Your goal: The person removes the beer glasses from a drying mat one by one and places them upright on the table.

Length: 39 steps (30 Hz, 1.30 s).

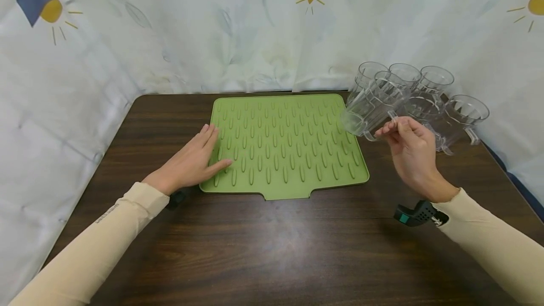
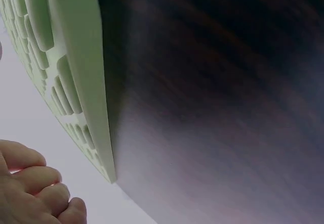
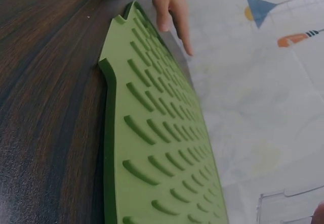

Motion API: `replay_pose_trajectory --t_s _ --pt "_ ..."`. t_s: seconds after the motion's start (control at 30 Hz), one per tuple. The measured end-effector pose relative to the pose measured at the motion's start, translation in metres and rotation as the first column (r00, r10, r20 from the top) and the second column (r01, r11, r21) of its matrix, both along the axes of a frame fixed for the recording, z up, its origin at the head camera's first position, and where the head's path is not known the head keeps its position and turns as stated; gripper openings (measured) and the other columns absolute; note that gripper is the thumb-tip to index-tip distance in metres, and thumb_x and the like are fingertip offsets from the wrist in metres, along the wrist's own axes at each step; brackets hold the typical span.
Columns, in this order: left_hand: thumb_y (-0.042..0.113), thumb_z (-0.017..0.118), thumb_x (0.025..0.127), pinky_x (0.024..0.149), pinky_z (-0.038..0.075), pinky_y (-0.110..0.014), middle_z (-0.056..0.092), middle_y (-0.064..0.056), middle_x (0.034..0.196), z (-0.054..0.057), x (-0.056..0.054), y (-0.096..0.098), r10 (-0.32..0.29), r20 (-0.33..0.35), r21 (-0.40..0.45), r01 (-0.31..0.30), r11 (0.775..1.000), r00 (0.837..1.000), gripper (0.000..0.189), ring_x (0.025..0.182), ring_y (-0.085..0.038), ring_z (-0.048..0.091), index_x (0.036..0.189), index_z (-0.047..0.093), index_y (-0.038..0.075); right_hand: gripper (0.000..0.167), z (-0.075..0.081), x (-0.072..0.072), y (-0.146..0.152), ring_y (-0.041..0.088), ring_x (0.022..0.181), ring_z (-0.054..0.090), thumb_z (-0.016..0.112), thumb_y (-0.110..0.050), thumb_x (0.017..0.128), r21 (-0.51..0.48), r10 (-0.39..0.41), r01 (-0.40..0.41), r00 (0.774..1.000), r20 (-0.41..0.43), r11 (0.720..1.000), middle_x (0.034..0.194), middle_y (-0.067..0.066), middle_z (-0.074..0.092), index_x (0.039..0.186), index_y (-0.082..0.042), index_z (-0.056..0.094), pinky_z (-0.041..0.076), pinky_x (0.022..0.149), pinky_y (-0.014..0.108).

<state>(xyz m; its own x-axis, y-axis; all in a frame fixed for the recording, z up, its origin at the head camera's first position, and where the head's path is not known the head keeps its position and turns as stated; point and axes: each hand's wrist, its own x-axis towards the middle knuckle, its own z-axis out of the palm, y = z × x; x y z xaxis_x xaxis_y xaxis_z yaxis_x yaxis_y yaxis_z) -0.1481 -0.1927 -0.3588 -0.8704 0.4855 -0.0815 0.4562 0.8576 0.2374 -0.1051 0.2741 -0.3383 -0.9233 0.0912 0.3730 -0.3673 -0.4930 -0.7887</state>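
A green drying mat with rows of raised ridges lies on the dark wooden table. Over its left edge is my left hand, fingers straight and thumb spread; whether it touches the mat I cannot tell. At the mat's right side my right hand pinches the handle of a clear mug. That mug is tilted, its base over the mat's right edge and its rim toward the other mugs. In the right wrist view only part of a clear mug shows, at the lower right.
Several more clear mugs stand upright in a cluster at the table's back right, one closer to the right edge. A white patterned curtain hangs behind and beside the table.
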Motion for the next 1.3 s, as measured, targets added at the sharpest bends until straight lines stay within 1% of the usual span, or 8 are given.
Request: replay_pose_trajectory --t_s 0.13,0.37,0.6,0.87,1.2,1.3 --pt "0.056 0.05 0.105 0.131 0.018 -0.06 0.008 -0.032 0.171 0.0 0.0 -0.002 -0.002 0.005 -0.016 0.002 1.0 1.0 0.096 0.161 -0.047 0.009 0.162 0.011 -0.01 0.026 -0.003 0.001 0.003 0.022 0.084 0.069 0.051 -0.01 0.107 0.009 -0.007 0.007 1.0 -0.011 1.0 0.089 0.011 0.067 0.092 0.007 0.064 0.061 0.085 0.027" --pt "0.051 0.053 0.106 0.131 0.017 -0.061 0.007 -0.033 0.171 -0.003 0.003 -0.004 -0.005 0.038 -0.036 0.007 0.999 0.999 0.093 0.161 -0.049 0.009 0.162 0.011 -0.011 0.026 -0.008 0.004 0.01 0.022 0.087 0.069 0.048 -0.008 0.108 0.037 -0.003 0.004 1.0 -0.03 0.999 0.091 0.012 0.067 0.094 0.007 0.064 0.061 0.087 0.027" --pt "0.049 0.054 0.106 0.13 0.018 -0.062 0.008 -0.035 0.17 -0.009 0.004 -0.005 -0.015 0.046 -0.036 0.017 0.999 0.999 0.092 0.16 -0.05 0.009 0.161 0.012 -0.013 0.024 -0.012 0.007 0.015 0.021 0.087 0.069 0.051 -0.01 0.108 0.096 -0.063 0.063 0.998 -0.013 0.993 0.091 0.01 0.066 0.095 0.006 0.064 0.061 0.086 0.025" --pt "0.048 0.054 0.106 0.13 0.018 -0.062 0.009 -0.034 0.17 -0.011 0.003 -0.006 -0.011 0.049 -0.045 0.013 0.999 0.999 0.091 0.161 -0.049 0.01 0.161 0.013 -0.012 0.025 -0.018 0.008 0.021 0.018 0.087 0.069 0.051 -0.012 0.108 0.19 -0.12 0.119 0.993 -0.008 0.975 0.092 0.008 0.065 0.095 0.005 0.065 0.06 0.087 0.022" --pt "0.05 0.052 0.107 0.129 0.02 -0.062 0.012 -0.035 0.169 -0.013 0.003 -0.005 -0.015 0.052 -0.047 0.018 0.999 0.999 0.091 0.16 -0.05 0.011 0.16 0.015 -0.014 0.025 -0.027 0.006 0.027 0.018 0.086 0.07 0.049 -0.012 0.109 0.219 -0.131 0.132 0.991 -0.021 0.967 0.092 0.008 0.066 0.096 0.004 0.065 0.06 0.086 0.024" --pt "0.051 0.05 0.107 0.129 0.02 -0.062 0.011 -0.034 0.17 -0.013 0.003 -0.004 -0.012 0.067 -0.05 0.015 0.999 0.998 0.091 0.16 -0.049 0.01 0.161 0.014 -0.013 0.025 -0.029 0.005 0.029 0.017 0.087 0.07 0.049 -0.011 0.109 0.24 -0.137 0.139 0.99 -0.024 0.961 0.092 0.007 0.067 0.096 0.004 0.066 0.059 0.087 0.023"
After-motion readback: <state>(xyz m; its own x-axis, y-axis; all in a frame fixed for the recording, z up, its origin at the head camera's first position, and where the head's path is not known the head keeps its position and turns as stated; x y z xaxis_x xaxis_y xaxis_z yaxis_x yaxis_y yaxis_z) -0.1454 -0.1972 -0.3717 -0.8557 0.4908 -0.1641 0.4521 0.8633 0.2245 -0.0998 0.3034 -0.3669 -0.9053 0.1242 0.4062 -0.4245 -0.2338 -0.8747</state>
